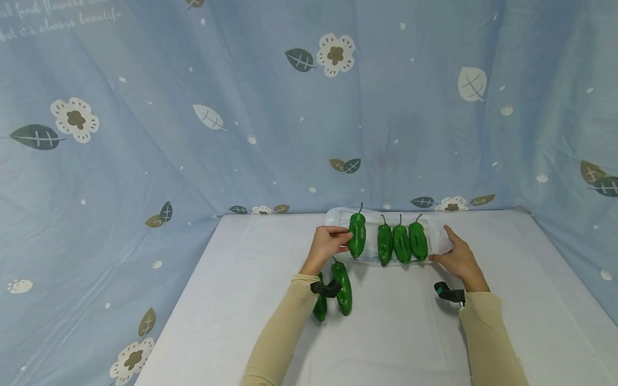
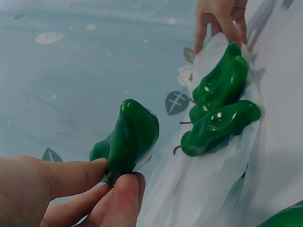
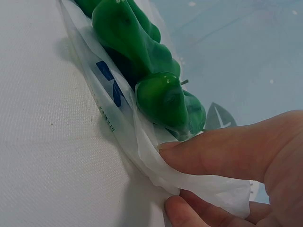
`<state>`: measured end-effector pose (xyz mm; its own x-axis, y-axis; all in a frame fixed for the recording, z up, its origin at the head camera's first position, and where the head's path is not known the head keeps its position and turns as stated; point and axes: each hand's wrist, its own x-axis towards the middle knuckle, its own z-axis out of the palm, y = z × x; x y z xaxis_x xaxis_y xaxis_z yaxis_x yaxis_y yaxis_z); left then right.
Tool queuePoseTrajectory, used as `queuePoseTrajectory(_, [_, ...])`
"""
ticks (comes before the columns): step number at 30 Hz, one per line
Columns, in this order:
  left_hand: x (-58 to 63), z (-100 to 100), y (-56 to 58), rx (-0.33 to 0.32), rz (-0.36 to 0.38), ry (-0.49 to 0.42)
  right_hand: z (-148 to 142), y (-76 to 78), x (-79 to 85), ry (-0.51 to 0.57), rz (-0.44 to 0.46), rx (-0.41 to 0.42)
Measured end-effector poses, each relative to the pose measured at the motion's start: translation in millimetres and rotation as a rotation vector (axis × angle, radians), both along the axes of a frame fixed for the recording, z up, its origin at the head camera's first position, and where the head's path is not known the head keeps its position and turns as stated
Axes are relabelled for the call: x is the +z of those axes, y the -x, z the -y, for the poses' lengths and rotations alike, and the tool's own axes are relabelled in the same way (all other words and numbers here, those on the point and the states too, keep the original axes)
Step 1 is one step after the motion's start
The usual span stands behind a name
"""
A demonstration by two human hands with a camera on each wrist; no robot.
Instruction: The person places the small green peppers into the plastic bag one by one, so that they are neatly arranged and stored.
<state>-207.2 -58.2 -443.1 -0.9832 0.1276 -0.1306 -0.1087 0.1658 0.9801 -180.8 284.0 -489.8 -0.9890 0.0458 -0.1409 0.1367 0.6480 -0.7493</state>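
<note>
Between thumb and fingers, my left hand (image 1: 329, 245) pinches a green pepper (image 1: 357, 236) over the left part of a white plastic bag (image 1: 370, 253). In the left wrist view this pepper (image 2: 130, 137) is held up, apart from the others. Three more green peppers (image 1: 402, 244) lie side by side on the bag, stems toward the back. At the bag's right end, my right hand (image 1: 456, 257) grips its edge. The right wrist view has the thumb on top of the thin plastic (image 3: 151, 161) and fingers beneath, close beside the nearest pepper (image 3: 163, 101).
Nearer me, two green peppers lie on the white table (image 1: 396, 332): one pepper (image 1: 343, 289) in plain sight, the other pepper (image 1: 320, 308) partly hidden by the left wrist. A blue patterned curtain (image 1: 270, 107) hangs behind the table and along its sides.
</note>
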Motion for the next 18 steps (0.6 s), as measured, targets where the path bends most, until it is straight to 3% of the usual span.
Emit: queuePoseTrajectory(18, [-7.6,-17.9,3.8,0.011,0.010,0.039,-1.3,1.4,-1.3,-0.003,0.008,-0.001])
